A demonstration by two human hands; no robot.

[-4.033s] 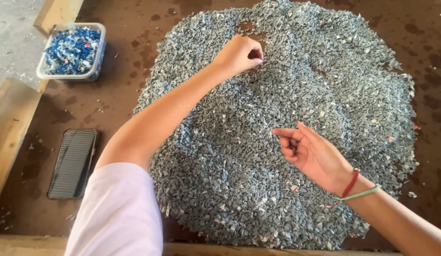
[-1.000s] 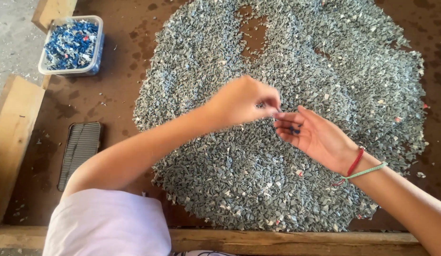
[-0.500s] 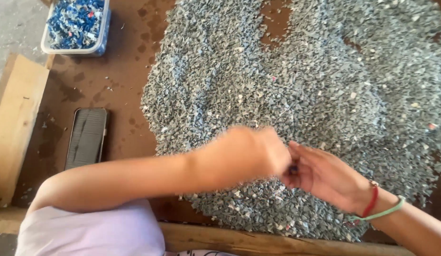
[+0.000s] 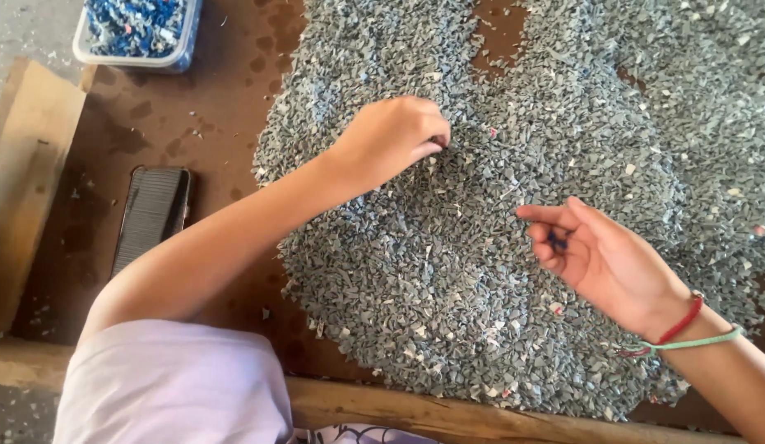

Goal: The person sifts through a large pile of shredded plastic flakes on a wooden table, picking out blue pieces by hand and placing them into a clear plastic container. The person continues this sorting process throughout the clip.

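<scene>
A wide pile of small grey-blue plastic chips (image 4: 481, 271) covers the brown board. My left hand (image 4: 395, 136) reaches over the pile with its fingers curled, the fingertips pinched down among the chips. My right hand (image 4: 600, 259) hovers palm-up over the pile's right part, fingers half curled around a few small dark blue chips (image 4: 558, 241) lying at the finger bases. A red cord and a green band circle my right wrist.
A clear tub of blue chips (image 4: 140, 33) stands at the top left. A dark ribbed flat case (image 4: 150, 218) lies on the board left of the pile. Wooden planks (image 4: 25, 189) edge the left side, and a wooden rail (image 4: 399, 411) runs along the near edge.
My left hand has moved away from my right hand, up and left onto the pile. My right hand has stayed in place, palm up with the dark chips in it.
</scene>
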